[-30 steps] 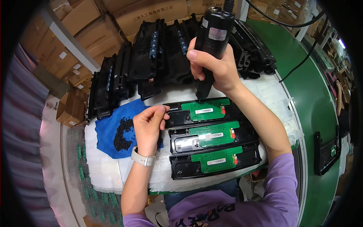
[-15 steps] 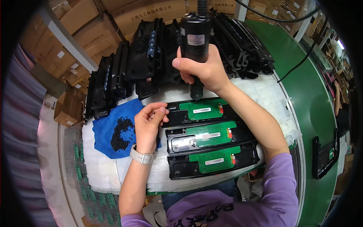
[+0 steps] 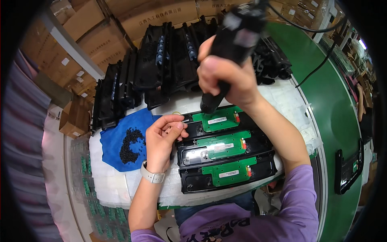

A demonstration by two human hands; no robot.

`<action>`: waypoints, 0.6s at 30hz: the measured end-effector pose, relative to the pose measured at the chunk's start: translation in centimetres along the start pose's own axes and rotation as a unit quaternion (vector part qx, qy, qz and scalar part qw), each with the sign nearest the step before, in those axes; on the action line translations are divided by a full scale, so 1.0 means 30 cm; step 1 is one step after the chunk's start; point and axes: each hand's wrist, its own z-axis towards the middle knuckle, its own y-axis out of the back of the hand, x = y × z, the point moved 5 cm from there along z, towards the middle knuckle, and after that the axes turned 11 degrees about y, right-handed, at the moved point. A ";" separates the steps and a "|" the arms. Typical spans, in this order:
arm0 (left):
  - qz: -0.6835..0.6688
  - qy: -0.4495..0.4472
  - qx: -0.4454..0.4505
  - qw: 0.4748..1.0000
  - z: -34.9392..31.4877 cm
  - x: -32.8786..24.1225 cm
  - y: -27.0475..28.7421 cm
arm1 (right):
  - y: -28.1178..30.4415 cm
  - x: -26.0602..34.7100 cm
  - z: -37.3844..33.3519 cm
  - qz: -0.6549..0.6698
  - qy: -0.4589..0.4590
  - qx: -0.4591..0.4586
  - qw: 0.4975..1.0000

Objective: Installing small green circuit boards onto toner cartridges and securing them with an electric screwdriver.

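My right hand (image 3: 231, 76) is wrapped round a black electric screwdriver (image 3: 236, 44), which leans with its top to the right. The screwdriver's nose points down at the left end of a green circuit board (image 3: 219, 126) in the farthest black plastic panel (image 3: 194, 130). Whether the bit touches is too dark to tell. At that panel's left end, my left hand (image 3: 159, 139) has its thumb and fingers pinched together; anything between them is hidden. Nearer to me lie a middle panel (image 3: 262, 143) and a near panel (image 3: 193, 181), each with a green board.
Left of my left hand, small black screws (image 3: 128, 151) are heaped on a blue cloth (image 3: 111, 139). Black plastic housings (image 3: 151, 60) stand along the back of the white-covered table (image 3: 109, 185). A green conveyor surface (image 3: 306, 60) runs along the right, with a cable (image 3: 322, 70) over it.
The screwdriver has gone from upright to tilted, its top swinging right with my right hand. My left hand stays pinched by the far panel, slightly lower and to the right in view.
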 end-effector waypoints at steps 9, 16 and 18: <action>-0.064 0.020 0.099 0.993 -0.038 -0.006 -0.050 | -0.018 0.064 -0.010 0.198 0.031 -0.012 0.980; -0.038 0.003 0.096 0.995 -0.036 0.006 -0.052 | -0.022 0.057 -0.026 0.143 -0.023 -0.084 0.986; -0.038 0.001 0.098 0.994 -0.040 0.007 -0.048 | -0.017 0.056 -0.035 0.139 -0.028 -0.136 0.981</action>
